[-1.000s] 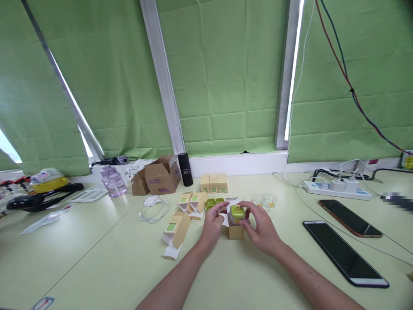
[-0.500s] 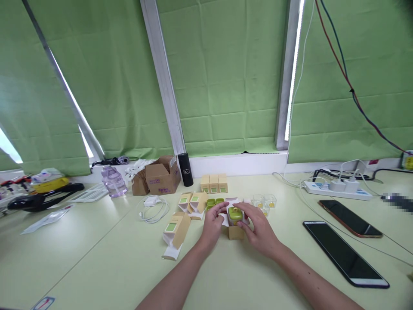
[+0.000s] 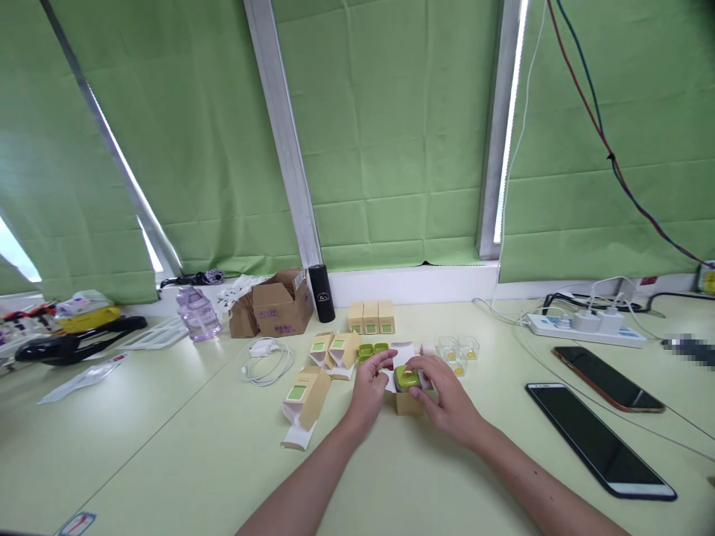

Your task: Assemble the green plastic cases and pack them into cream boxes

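Observation:
A small clear jar with a green lid [image 3: 407, 377] sits in the open top of a small brown carton [image 3: 407, 404] on the pale green table [image 3: 184, 454]. My right hand [image 3: 447, 398] is closed round the jar from the right, fingers on its lid. My left hand [image 3: 369, 387] grips the carton's left side and its white flap. Only the jar's lid shows above the carton.
Open flat cartons [image 3: 304, 394] lie left of my hands. Three closed cartons [image 3: 371, 317], green lids [image 3: 372, 348] and clear jars [image 3: 458, 348] stand behind. Two phones [image 3: 600, 435] lie right, by a power strip [image 3: 584, 327]. A cable [image 3: 267, 361], cardboard box [image 3: 281, 304], black cylinder [image 3: 320, 292] and bottle [image 3: 195, 313] are at the back left.
The green-lidded jar has gone down from above the carton into its open top, with my right hand following it. My left hand has stayed on the carton.

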`<state>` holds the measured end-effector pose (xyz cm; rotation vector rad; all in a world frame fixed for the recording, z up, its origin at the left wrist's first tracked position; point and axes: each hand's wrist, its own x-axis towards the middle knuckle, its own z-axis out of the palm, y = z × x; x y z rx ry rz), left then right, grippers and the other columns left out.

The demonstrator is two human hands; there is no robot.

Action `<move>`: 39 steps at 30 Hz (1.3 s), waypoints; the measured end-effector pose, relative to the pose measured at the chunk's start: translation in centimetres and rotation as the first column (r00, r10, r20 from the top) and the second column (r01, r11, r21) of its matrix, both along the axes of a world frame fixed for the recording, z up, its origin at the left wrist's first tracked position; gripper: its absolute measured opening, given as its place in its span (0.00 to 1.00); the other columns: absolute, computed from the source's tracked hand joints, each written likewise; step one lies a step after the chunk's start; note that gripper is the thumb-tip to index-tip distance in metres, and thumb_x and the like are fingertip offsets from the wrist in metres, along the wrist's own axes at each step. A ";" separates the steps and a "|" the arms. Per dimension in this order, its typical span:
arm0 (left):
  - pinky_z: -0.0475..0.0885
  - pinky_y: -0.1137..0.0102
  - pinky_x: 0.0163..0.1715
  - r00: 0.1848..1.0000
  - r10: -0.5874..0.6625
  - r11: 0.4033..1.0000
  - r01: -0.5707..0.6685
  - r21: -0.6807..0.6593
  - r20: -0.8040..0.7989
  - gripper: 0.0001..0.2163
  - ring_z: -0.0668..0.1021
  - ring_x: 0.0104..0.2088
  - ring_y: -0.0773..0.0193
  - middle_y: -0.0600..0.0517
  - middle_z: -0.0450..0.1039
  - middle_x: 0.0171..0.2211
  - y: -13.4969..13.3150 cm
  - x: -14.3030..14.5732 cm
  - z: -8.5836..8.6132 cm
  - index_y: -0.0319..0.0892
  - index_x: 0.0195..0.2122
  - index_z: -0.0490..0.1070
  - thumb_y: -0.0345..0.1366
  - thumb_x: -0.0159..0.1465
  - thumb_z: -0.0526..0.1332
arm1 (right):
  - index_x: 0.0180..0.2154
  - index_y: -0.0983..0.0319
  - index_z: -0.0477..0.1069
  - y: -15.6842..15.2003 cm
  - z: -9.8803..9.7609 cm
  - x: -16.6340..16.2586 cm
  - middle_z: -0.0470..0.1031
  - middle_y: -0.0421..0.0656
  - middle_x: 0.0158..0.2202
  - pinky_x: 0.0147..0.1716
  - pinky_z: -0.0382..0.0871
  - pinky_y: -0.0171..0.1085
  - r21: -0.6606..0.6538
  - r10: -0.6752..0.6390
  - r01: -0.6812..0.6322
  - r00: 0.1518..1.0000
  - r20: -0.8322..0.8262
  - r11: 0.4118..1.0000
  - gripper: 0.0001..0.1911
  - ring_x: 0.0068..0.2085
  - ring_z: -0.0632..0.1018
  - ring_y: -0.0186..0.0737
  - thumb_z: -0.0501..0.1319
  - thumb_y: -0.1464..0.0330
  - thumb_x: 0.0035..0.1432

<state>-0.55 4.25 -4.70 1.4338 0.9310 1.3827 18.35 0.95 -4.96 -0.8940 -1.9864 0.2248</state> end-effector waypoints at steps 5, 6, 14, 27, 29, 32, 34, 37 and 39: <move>0.74 0.63 0.49 1.000 0.007 1.000 -0.007 0.002 -0.018 0.26 0.79 0.47 0.56 0.44 0.81 0.48 0.1 0.0 -0.1 0.40 0.48 0.79 0.25 0.47 0.55 | 0.47 0.55 0.69 0.0 0.0 -0.3 0.77 0.46 0.44 0.41 0.73 0.46 0.008 -0.009 0.009 1.000 -0.015 1.000 0.07 0.43 0.76 0.48 0.54 0.65 0.71; 0.74 0.63 0.49 1.000 0.006 1.000 -0.006 0.000 -0.021 0.26 0.79 0.47 0.56 0.44 0.82 0.47 0.1 0.0 -0.1 0.40 0.48 0.79 0.25 0.47 0.55 | 0.46 0.55 0.69 0.1 0.0 -0.4 0.77 0.46 0.44 0.41 0.73 0.46 0.007 -0.014 0.014 1.000 -0.020 1.000 0.07 0.43 0.76 0.48 0.54 0.66 0.71; 0.74 0.62 0.50 1.000 -0.005 1.000 0.005 -0.001 -0.013 0.26 0.79 0.47 0.56 0.45 0.82 0.46 0.1 0.0 -0.1 0.40 0.48 0.79 0.26 0.48 0.56 | 0.41 0.56 0.73 0.4 -0.3 -0.7 0.75 0.47 0.47 0.38 0.76 0.43 -0.062 -0.029 0.019 0.988 -0.155 0.998 0.10 0.43 0.77 0.46 0.54 0.63 0.72; 0.73 0.63 0.49 1.000 -0.004 0.999 0.004 -0.037 0.007 0.25 0.80 0.47 0.54 0.44 0.83 0.46 -0.4 0.2 0.5 0.39 0.47 0.79 0.27 0.47 0.56 | 0.34 0.57 0.79 0.9 -0.6 -1.0 0.69 0.48 0.42 0.34 0.74 0.43 -0.219 -0.076 0.015 0.959 -0.271 0.976 0.15 0.41 0.76 0.48 0.59 0.58 0.68; 0.73 0.63 0.49 1.000 -0.007 0.999 0.008 -0.048 0.021 0.25 0.80 0.47 0.54 0.44 0.83 0.46 -0.4 0.2 0.6 0.38 0.47 0.80 0.27 0.48 0.56 | 0.34 0.58 0.79 0.9 -0.5 -1.0 0.69 0.47 0.42 0.37 0.74 0.44 -0.241 -0.073 0.006 0.960 -0.272 0.971 0.15 0.42 0.75 0.47 0.59 0.59 0.68; 0.73 0.63 0.49 0.999 -0.015 0.998 0.018 -0.066 0.041 0.25 0.80 0.47 0.53 0.44 0.83 0.46 -0.5 0.1 0.6 0.39 0.47 0.80 0.28 0.48 0.57 | 0.35 0.58 0.80 1.0 -0.5 -1.0 0.68 0.47 0.42 0.39 0.72 0.44 -0.278 -0.066 -0.012 0.961 -0.269 0.961 0.14 0.41 0.75 0.46 0.59 0.60 0.67; 0.73 0.63 0.49 0.999 -0.016 0.997 0.020 -0.070 0.050 0.24 0.80 0.47 0.53 0.44 0.83 0.45 -0.4 0.1 0.7 0.39 0.46 0.81 0.29 0.49 0.57 | 0.35 0.58 0.80 1.0 -0.5 -1.0 0.68 0.47 0.42 0.39 0.71 0.44 -0.294 -0.063 -0.020 0.961 -0.269 0.956 0.13 0.41 0.74 0.46 0.59 0.60 0.67; 0.73 0.63 0.48 0.998 -0.012 0.997 0.016 -0.072 0.065 0.22 0.80 0.45 0.53 0.45 0.83 0.44 -0.3 0.0 0.6 0.39 0.45 0.81 0.30 0.50 0.58 | 0.35 0.57 0.80 1.0 -0.5 -1.0 0.68 0.47 0.42 0.38 0.71 0.43 -0.303 -0.060 -0.028 0.959 -0.277 0.953 0.13 0.42 0.74 0.47 0.59 0.61 0.66; 0.74 0.64 0.46 0.997 -0.013 0.997 0.019 -0.075 0.079 0.22 0.81 0.44 0.53 0.45 0.83 0.43 -0.3 0.0 0.6 0.39 0.45 0.82 0.30 0.50 0.58 | 0.35 0.57 0.80 1.0 -0.5 -1.0 0.68 0.48 0.42 0.38 0.70 0.44 -0.301 -0.055 -0.034 0.957 -0.283 0.953 0.13 0.42 0.74 0.48 0.59 0.61 0.66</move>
